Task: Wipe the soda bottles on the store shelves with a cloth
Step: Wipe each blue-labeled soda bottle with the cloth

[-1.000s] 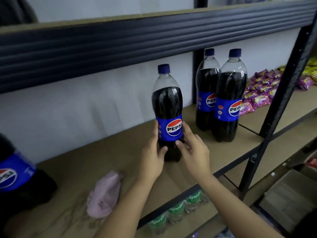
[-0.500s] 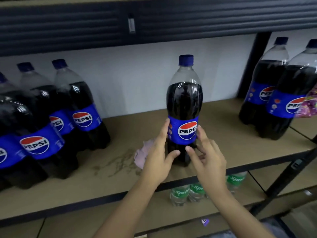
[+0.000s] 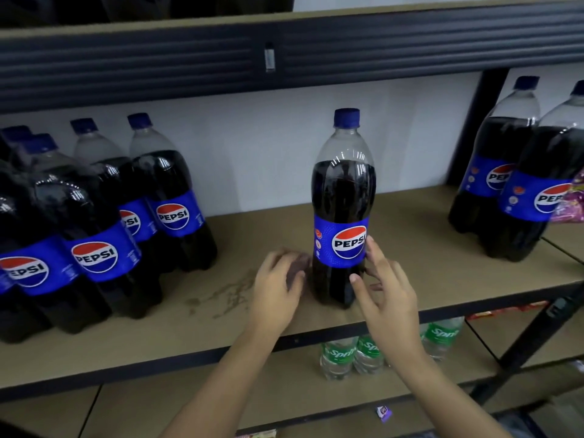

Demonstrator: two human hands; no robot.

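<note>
A single head-worn wide-angle camera looks forward and down from close range at a store shelf (image 3: 442, 279), its lone Pepsi bottle (image 3: 343, 210) standing near centre frame. Left of that bottle a cluster of Pepsi bottles (image 3: 94, 222) fills the edge; below it, Sprite bottles (image 3: 354, 355) show on a lower shelf.

Glossy clear plastic bottle (image 3: 343, 197) (shiny blue label), matt fibreboard shelf (image 3: 442, 260).

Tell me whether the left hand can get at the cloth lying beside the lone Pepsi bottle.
Probably yes. The left hand is already over the pinkish cloth, just left of the lone Pepsi bottle, with nothing between them. Blur hides whether the fingers grip it yet. The right hand is on the bottle's other side.
</note>
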